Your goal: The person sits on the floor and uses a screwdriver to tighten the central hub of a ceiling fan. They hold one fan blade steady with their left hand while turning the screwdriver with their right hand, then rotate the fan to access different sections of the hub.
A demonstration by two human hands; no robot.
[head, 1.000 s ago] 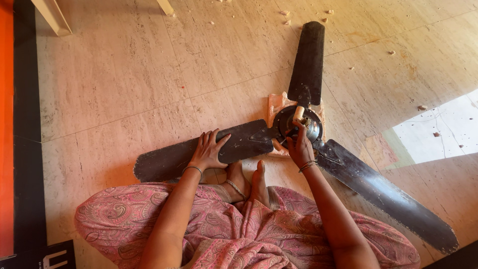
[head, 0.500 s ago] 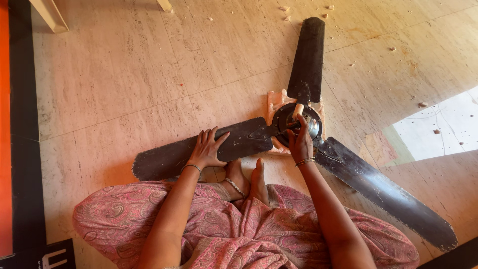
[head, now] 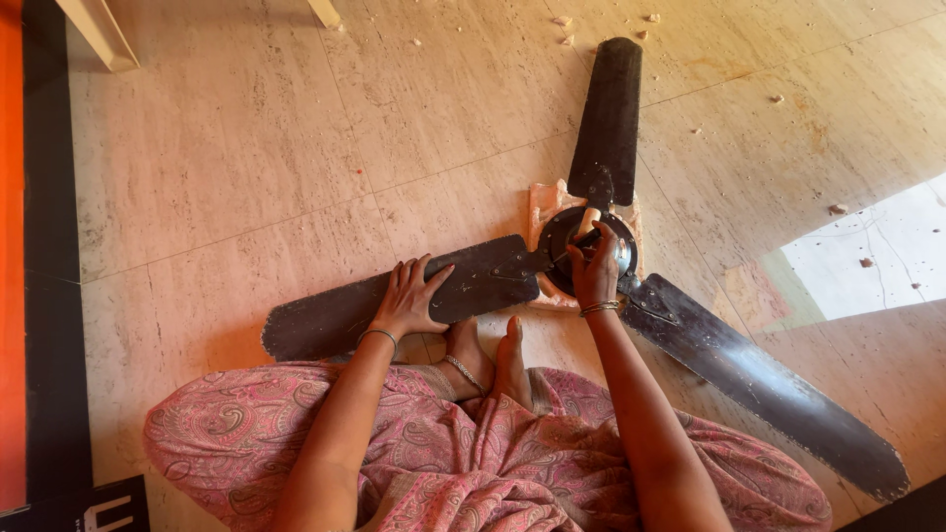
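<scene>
Ceiling fan (head: 591,286) under flat left hand (head: 412,300), right hand (head: 594,271) atop hub.

Ceiling fan (head: 591,256) lies on floor (head: 246,167); left hand (head: 409,300) on one blade (head: 394,300), right hand (head: 594,268) apparently at hub (head: 562,246).

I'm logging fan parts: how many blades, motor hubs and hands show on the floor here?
Fan blades: 3
Motor hub: 1
Hands: 2, left hand flat on a blade, right hand at the hub
Total: 6

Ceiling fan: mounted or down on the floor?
Down. The ceiling fan lies flat on the floor, blades spread; left hand presses one blade, right hand is at the hub.
</scene>
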